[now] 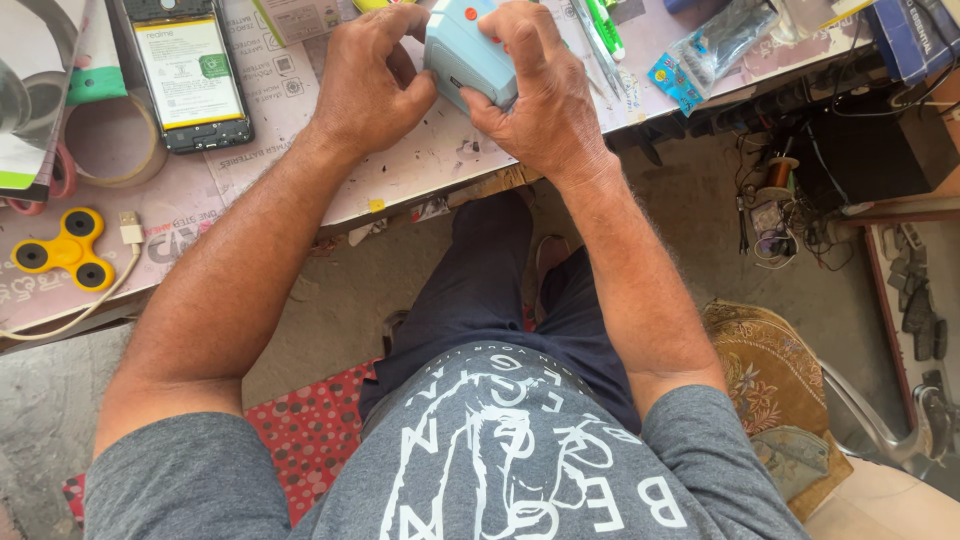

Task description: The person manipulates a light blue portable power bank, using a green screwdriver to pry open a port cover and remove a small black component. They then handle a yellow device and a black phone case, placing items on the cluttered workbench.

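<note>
A small light-blue box-shaped device [468, 52] with orange-red buttons on top is held over the worktable [420, 170]. My left hand [365, 75] grips its left side, fingers curled against the casing. Over its right side and top wraps my right hand [540, 95]. Both forearms reach forward from my lap. The device's far face is hidden by my fingers.
A smartphone [190, 75] lies at the left, beside a tape roll [110, 140], a yellow fidget spinner [62, 250] and a white cable plug [131, 230]. A green-handled tool [603, 25] and a blue packet [690, 65] lie to the right. Wires and a copper spool [778, 175] clutter the floor.
</note>
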